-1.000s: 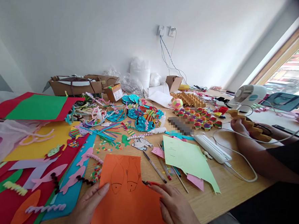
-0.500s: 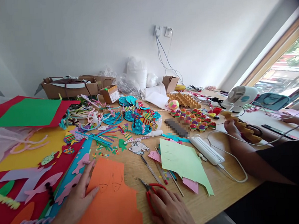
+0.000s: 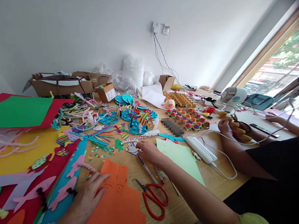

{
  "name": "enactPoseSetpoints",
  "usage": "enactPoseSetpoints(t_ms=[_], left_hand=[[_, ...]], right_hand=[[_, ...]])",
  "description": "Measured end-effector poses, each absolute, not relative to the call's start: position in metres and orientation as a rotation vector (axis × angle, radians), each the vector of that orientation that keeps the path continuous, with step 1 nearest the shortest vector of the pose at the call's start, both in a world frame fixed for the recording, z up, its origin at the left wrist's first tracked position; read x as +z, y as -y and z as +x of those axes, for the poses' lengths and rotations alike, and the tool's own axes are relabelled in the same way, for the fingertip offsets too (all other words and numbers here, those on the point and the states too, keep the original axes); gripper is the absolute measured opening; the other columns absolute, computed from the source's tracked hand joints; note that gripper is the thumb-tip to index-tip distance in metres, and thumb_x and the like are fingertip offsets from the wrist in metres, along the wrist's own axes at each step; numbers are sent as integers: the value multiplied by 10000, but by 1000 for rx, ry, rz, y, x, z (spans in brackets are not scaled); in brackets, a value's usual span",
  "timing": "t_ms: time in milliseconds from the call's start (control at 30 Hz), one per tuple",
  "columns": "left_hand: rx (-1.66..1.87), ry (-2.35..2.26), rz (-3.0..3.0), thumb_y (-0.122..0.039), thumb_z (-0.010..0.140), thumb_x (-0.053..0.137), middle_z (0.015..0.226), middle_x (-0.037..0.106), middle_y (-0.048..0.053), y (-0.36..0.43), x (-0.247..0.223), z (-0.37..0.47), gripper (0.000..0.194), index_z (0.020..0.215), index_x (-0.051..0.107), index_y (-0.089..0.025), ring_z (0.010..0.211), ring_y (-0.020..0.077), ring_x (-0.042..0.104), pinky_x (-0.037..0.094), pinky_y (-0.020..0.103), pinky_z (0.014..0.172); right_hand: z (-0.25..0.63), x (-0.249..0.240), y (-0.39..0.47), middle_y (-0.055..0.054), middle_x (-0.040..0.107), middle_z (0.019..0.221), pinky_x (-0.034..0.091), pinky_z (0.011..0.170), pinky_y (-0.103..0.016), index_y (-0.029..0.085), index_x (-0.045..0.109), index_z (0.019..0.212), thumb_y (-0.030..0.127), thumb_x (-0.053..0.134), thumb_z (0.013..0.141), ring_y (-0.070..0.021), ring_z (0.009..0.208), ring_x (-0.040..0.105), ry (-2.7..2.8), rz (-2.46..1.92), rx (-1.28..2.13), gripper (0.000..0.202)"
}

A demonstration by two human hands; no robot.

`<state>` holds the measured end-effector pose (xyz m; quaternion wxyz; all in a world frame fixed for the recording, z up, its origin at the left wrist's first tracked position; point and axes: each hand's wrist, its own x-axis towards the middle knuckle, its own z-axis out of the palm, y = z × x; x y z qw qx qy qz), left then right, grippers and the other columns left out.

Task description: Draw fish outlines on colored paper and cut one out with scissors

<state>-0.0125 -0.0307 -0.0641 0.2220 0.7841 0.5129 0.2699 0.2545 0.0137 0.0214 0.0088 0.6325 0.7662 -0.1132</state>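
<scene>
My left hand (image 3: 90, 193) lies with its fingers stretched out on the left edge of an orange paper sheet (image 3: 115, 212), which has pencilled fish outlines near its top. Further forward, my right hand (image 3: 150, 153) has its fingers bent together at the edge of black-and-white paper fish (image 3: 131, 149), partly covering them. Red-handled scissors (image 3: 155, 201) lie on the table beside the orange sheet, with no hand on them. A pen (image 3: 147, 169) sits beneath my right wrist. My right forearm crosses over a pale green paper sheet (image 3: 179, 154).
Pink fish cutouts (image 3: 63, 193) lie on coloured sheets at the left. Blue decorated discs (image 3: 137, 126) and painted egg-tray pieces (image 3: 190, 118) stand behind. A white power strip (image 3: 201, 149) with its cable is at right. A co-worker's hand (image 3: 224, 127) holds an egg-tray strip (image 3: 238, 130).
My right hand has let go of the scissors and moved forward to the paper fish. My left hand has shifted slightly onto the orange sheet. The camera view has turned slightly.
</scene>
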Motion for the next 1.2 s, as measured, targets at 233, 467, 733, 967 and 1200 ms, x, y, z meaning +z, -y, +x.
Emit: enactPoseSetpoints(t_ms=[233, 467, 733, 967, 1200], left_hand=[[555, -1522, 2326, -241, 817, 399, 1206, 608, 59, 44, -71, -7, 378, 1078, 667, -293, 1079, 245, 587, 511, 324, 850], [450, -1529, 2349, -160, 824, 352, 1253, 567, 80, 52, -56, 2, 425, 1102, 651, -281, 1039, 257, 610, 518, 358, 836], [534, -1503, 2203, -205, 808, 432, 1194, 621, 39, 47, -72, -4, 369, 1075, 661, -316, 1173, 258, 519, 456, 393, 945], [380, -1585, 2344, -221, 824, 365, 1291, 540, 104, 51, -66, -3, 424, 1137, 641, -296, 1041, 317, 606, 541, 412, 772], [821, -1407, 2309, -232, 753, 484, 1316, 529, 54, 46, -41, -15, 369, 1043, 693, -324, 1171, 311, 512, 433, 411, 964]], right_hand=[[241, 10, -42, -74, 605, 1097, 474, 840, -403, 146, 583, 1079, 312, 546, 887, -201, 974, 588, -2307, 1899, -323, 256], [241, 3, -47, -75, 592, 1110, 485, 836, -415, 141, 570, 1095, 305, 558, 882, -207, 986, 583, -2284, 1950, -313, 269], [262, 15, -50, -67, 599, 1081, 508, 788, -387, 148, 563, 1105, 306, 534, 898, -188, 928, 599, -2213, 2066, -475, 262], [279, 24, -52, -70, 584, 1128, 509, 797, -390, 155, 564, 1120, 305, 537, 896, -196, 945, 595, -2099, 2137, -641, 271], [273, 16, -54, -70, 586, 1119, 503, 803, -395, 153, 570, 1101, 302, 541, 894, -194, 949, 592, -2118, 2275, -762, 256]])
